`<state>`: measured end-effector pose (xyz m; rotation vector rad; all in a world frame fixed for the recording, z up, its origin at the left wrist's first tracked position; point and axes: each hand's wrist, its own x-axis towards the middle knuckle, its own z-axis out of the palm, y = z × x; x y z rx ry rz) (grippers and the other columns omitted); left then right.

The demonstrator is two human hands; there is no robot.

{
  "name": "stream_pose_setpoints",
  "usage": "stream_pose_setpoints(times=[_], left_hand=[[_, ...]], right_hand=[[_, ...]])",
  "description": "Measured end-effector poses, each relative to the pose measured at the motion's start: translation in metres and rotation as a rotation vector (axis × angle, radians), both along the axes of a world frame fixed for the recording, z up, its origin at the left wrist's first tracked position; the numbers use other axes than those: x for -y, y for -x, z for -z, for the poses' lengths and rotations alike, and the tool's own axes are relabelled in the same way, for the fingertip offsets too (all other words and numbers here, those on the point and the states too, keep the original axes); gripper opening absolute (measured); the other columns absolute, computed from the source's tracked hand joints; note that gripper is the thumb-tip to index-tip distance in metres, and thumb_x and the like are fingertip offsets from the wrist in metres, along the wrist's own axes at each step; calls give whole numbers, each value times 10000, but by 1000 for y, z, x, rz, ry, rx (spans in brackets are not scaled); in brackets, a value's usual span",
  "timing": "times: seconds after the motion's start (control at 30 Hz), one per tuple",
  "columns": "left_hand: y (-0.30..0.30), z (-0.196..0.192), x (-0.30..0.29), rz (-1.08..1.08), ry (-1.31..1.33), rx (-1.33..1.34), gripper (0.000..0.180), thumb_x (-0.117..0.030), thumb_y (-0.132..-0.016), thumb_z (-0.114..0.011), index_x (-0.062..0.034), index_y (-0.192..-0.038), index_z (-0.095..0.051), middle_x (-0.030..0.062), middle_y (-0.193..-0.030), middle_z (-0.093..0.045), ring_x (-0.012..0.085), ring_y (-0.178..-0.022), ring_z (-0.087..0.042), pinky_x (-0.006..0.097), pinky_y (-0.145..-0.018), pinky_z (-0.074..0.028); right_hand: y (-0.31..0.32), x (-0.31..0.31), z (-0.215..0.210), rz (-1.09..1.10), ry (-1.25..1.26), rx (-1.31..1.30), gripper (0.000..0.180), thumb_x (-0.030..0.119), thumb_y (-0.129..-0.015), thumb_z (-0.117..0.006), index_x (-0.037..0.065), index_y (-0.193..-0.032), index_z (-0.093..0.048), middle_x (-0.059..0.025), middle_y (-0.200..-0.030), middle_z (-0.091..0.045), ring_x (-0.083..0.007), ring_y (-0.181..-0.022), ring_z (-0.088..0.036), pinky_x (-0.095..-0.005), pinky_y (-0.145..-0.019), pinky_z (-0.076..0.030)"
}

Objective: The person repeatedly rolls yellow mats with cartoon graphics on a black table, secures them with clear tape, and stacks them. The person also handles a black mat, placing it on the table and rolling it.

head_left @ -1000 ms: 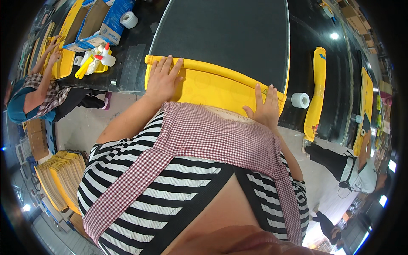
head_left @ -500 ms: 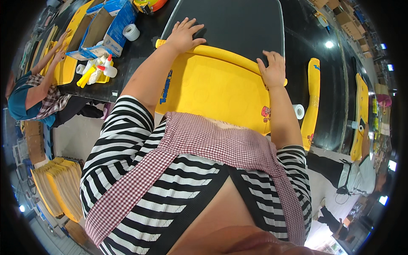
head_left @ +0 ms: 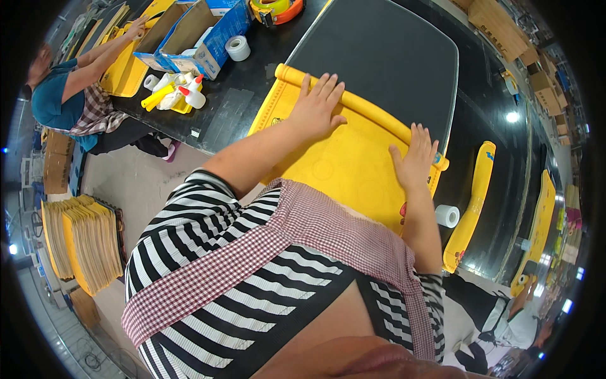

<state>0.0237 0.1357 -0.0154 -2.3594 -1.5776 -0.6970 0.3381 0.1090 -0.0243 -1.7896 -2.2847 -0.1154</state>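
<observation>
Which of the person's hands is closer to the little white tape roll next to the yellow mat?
Right. The right hand rests on the yellow mat just above the white tape roll; the left hand lies farther off along the rolled edge.

Taking the grey mat as the landmark: one yellow sheet lies across its near edge, rolled along its far side, with two hands flat on it, the left hand and the right hand. Right of the mat lie two more yellow rolled pieces. Three white tape rolls show: one left of the mat, a smaller one farther left, one at its near right. Left of the mat stand one blue-sided cardboard box and a cluster of glue bottles, number unclear. One orange tape dispenser sits beyond the mat's far left corner. One other person works far left.
</observation>
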Motion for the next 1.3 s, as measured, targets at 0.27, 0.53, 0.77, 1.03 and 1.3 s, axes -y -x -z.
stream_pose_setpoints(times=[0.27,0.53,0.77,1.03,1.3], left_hand=[[4,-41,-109,172,474,-51,708,-535,-848,-804,-180,-1419,-579,120,-1352,-559,308,-1358,-485,486,-1095,-408],[-2,-20,-90,304,262,-33,420,-321,-815,-836,-125,-1140,-657,87,-1100,-617,332,-1078,-594,451,-924,-490],[6,-28,72,234,321,-12,476,-322,-844,-837,-111,-1231,-660,108,-1132,-597,312,-1091,-553,449,-948,-428],[26,-15,124,175,373,-115,475,-252,-948,-735,-123,-1382,-592,78,-1429,-605,292,-1355,-532,490,-1186,-310],[30,-40,132,67,552,-79,418,-314,-987,-676,-127,-1360,-658,65,-1325,-661,271,-1315,-569,502,-1164,-343]], right_hand=[[-18,-86,-47,-105,180,-23,570,402,-903,-788,135,-1380,-630,-104,-1324,-625,-311,-1293,-537,-397,-1119,-441],[-19,-64,-52,-151,196,26,392,379,-999,-652,100,-1271,-682,-113,-1173,-670,-300,-1189,-595,-410,-1042,-485],[-20,72,-45,-261,218,-2,299,282,-922,-756,110,-1158,-689,-103,-1051,-650,-295,-1048,-614,-392,-965,-514],[-18,126,-44,-224,211,-216,336,218,-931,-738,93,-1235,-663,-97,-1154,-610,-282,-1118,-567,-389,-1016,-478],[-31,151,-27,-113,242,-493,248,87,-991,-620,48,-1215,-718,-146,-1276,-613,-321,-1242,-552,-442,-1115,-444]])
